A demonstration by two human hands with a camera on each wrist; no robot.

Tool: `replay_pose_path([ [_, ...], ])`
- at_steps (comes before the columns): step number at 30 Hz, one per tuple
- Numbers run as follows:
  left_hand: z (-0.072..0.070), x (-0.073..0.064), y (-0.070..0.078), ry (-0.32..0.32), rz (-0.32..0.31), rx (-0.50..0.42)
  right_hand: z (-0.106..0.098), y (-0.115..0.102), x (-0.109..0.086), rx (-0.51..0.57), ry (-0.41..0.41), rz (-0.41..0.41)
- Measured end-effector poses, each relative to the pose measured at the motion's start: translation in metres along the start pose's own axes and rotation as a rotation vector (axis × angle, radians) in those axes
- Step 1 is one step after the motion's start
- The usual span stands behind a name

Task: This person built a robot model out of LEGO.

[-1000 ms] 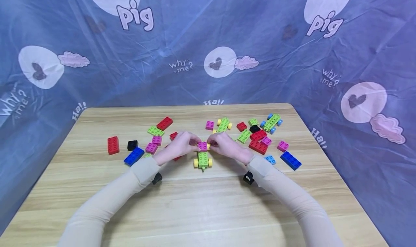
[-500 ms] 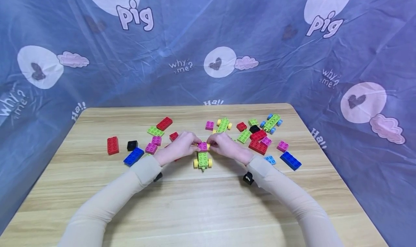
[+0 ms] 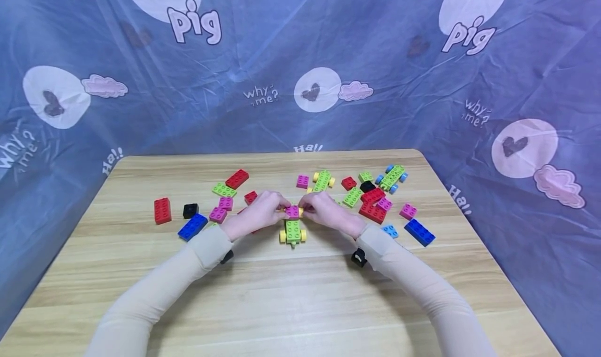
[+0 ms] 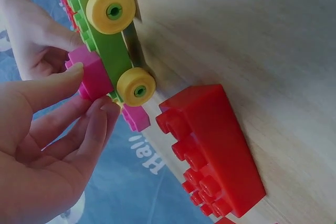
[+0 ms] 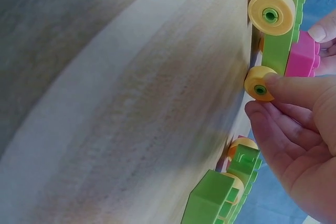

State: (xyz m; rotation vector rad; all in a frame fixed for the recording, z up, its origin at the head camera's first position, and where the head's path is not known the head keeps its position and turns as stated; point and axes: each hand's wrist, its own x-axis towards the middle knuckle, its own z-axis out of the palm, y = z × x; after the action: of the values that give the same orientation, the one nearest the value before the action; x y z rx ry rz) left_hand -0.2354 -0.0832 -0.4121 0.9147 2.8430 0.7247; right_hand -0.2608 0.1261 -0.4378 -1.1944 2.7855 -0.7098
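A small toy car base (image 3: 293, 233), green and studded with yellow wheels, stands in the middle of the table. On its far end sits a pink brick (image 3: 292, 212), flush against the studs in the left wrist view. My left hand (image 3: 264, 210) pinches that brick (image 4: 92, 73) between thumb and fingers from the left. From the other side my right hand (image 3: 325, 211) holds the base by its front yellow wheel (image 5: 259, 84), thumb on the wheel and fingertips just beyond it.
Left of the hands lie a red brick (image 3: 163, 211), a black brick (image 3: 190, 211) and a blue brick (image 3: 192, 227). To the right are a blue-wheeled green base (image 3: 392, 177), red bricks (image 3: 373, 212) and a blue brick (image 3: 420, 233). Another yellow-wheeled base (image 3: 322, 180) stands behind.
Both hands stay at the pink brick and the car base. Apart from a very slight shift of the left forearm, nothing visibly moves.
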Motion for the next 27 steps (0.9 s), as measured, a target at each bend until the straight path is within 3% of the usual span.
replay_pose_path([
  [11,0.001,-0.001,0.001,-0.031,-0.008,0.018,0.002,0.001,-0.001,0.008,0.0,0.007],
  [22,0.003,-0.002,-0.009,0.003,0.03,-0.007,0.001,0.001,-0.001,-0.004,0.004,-0.017],
  [27,0.002,-0.001,-0.01,0.002,0.02,-0.023,0.001,0.002,0.0,0.002,0.008,-0.022],
])
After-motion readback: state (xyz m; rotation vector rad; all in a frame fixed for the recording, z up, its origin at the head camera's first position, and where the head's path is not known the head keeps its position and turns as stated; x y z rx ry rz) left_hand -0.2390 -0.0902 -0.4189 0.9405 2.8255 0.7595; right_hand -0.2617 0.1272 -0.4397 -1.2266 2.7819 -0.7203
